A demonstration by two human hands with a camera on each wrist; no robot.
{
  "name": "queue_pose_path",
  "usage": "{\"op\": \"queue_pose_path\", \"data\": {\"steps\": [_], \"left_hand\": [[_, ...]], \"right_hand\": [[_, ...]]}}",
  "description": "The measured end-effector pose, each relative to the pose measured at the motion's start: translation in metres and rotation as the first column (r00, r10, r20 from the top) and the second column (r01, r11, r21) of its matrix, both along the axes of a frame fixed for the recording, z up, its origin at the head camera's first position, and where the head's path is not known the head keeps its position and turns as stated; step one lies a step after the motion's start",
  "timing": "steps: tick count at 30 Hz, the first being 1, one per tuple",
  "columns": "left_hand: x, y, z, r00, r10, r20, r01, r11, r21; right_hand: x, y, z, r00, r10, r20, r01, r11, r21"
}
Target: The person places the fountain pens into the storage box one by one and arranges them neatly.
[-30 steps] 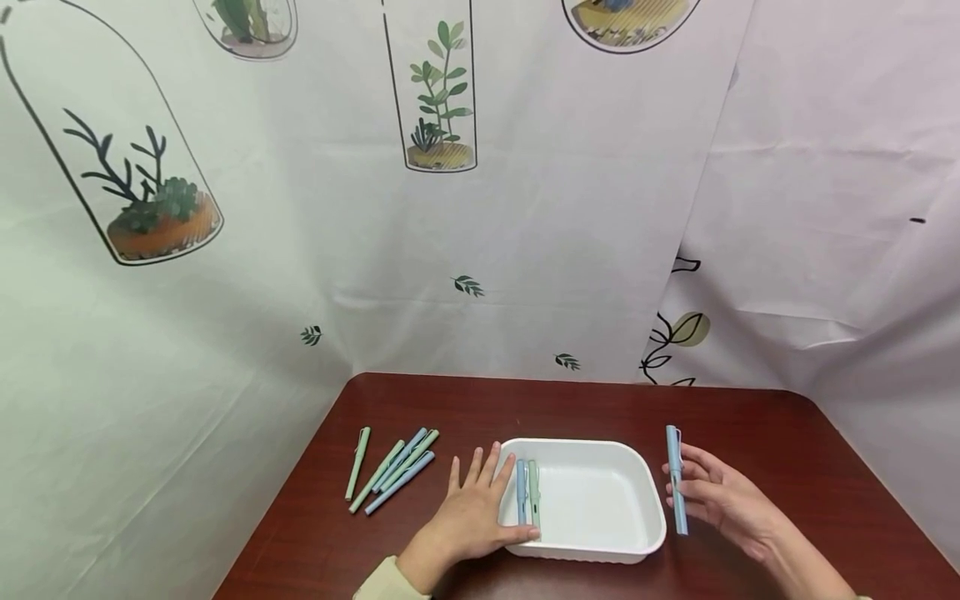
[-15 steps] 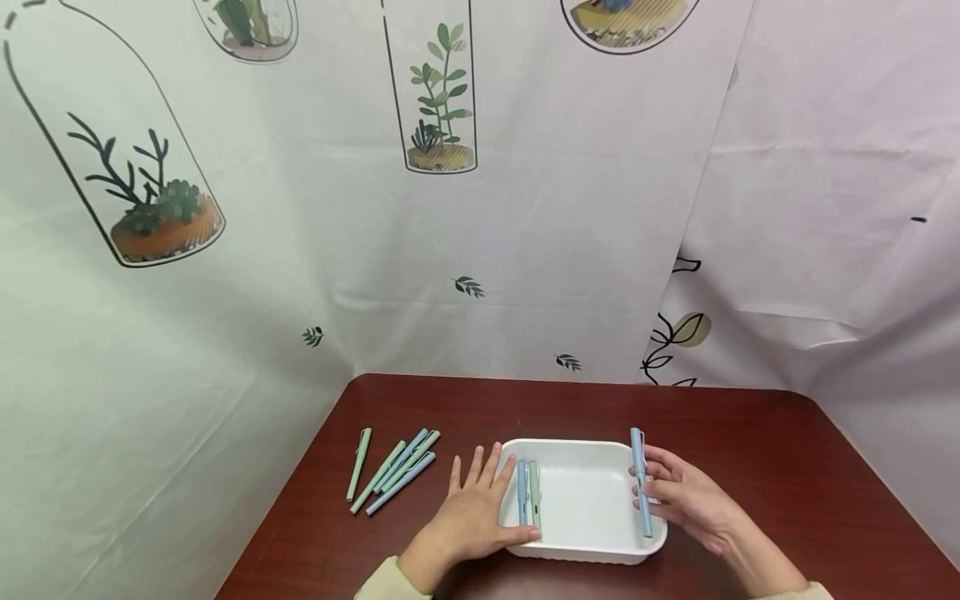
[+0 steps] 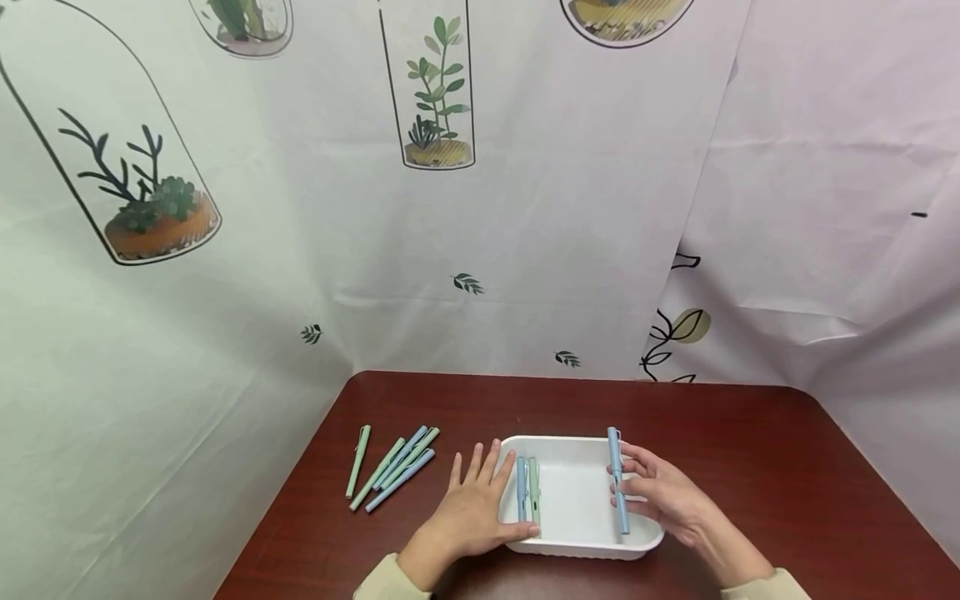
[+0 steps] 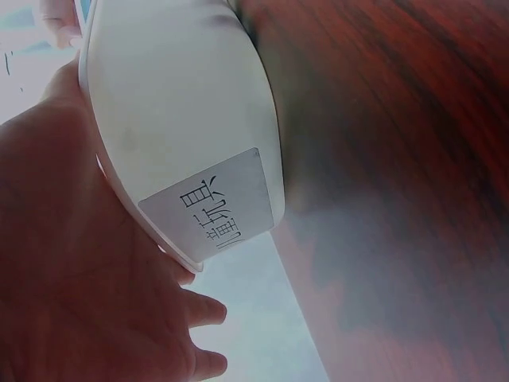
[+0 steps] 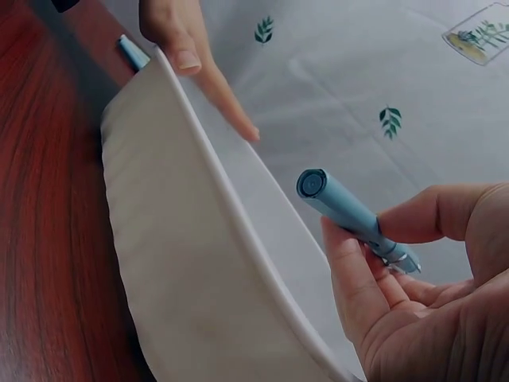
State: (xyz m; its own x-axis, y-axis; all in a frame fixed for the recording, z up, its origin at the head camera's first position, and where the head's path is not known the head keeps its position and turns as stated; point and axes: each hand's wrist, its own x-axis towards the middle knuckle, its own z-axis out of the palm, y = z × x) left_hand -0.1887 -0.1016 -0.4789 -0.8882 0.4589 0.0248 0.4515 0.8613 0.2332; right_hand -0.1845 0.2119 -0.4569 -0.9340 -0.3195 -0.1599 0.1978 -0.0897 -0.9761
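Note:
My right hand pinches a blue pen between thumb and fingers, over the right part of a white plastic tray. In the right wrist view the blue pen is tilted above the tray's rim. My left hand rests with spread fingers on the tray's left rim. Inside, along the left wall, a blue pen and a green pen lie side by side. The left wrist view shows the palm against the tray's outer wall, which bears a label.
Left of the tray, several green and blue pens lie in an overlapping group on the dark red table. One green pen lies apart from them. A patterned white cloth hangs behind the table.
The right hand has carried the blue pen leftward, from beside the tray to over its right part. The left hand has stayed at the left rim.

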Motion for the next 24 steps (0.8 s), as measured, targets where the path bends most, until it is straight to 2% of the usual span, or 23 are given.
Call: {"op": "queue_pose_path", "data": {"steps": [13, 24], "left_hand": [[0.001, 0.001, 0.000, 1.000, 0.003, 0.005, -0.003, 1.000, -0.024], [0.000, 0.002, 0.005, 1.000, 0.006, 0.016, -0.006, 1.000, -0.030]], "right_hand": [[0.000, -0.014, -0.002, 1.000, -0.007, 0.023, 0.008, 1.000, -0.030], [-0.002, -0.033, -0.005, 0.999, -0.038, 0.019, 0.039, 0.999, -0.008]]}}
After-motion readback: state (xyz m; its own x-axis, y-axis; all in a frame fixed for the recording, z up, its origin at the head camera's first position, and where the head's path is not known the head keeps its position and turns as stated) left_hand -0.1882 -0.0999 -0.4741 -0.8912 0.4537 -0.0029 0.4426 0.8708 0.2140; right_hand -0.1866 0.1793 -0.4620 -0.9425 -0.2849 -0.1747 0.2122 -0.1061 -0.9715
